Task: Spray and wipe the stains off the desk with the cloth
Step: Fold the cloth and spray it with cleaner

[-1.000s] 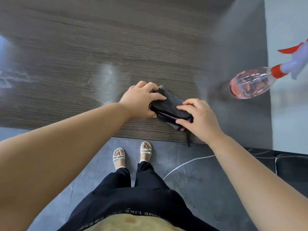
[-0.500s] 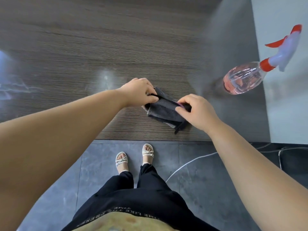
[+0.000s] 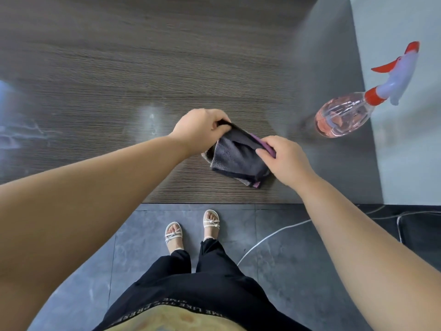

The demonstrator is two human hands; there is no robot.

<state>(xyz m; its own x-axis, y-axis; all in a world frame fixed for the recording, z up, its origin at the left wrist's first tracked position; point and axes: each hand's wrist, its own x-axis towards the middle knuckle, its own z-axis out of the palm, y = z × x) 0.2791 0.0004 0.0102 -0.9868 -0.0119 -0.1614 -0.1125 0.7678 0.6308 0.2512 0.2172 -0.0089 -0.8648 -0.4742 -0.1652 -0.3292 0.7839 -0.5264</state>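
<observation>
Cloth (image 3: 238,158) unfolded wider, smeared wood-grain desk (image 3: 167,68), grey tile floor (image 3: 286,271)

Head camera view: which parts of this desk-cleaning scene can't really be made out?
The cloth: folded, so its inner layers are hidden; the left hand and right hand cover its top corners.
The desk: cut off by the head view's top and left edges; glare blurs its left side.
The pale patch: stain, spray or reflection, cannot tell.
The spray bottle: liquid level unclear through the curved plastic.
</observation>
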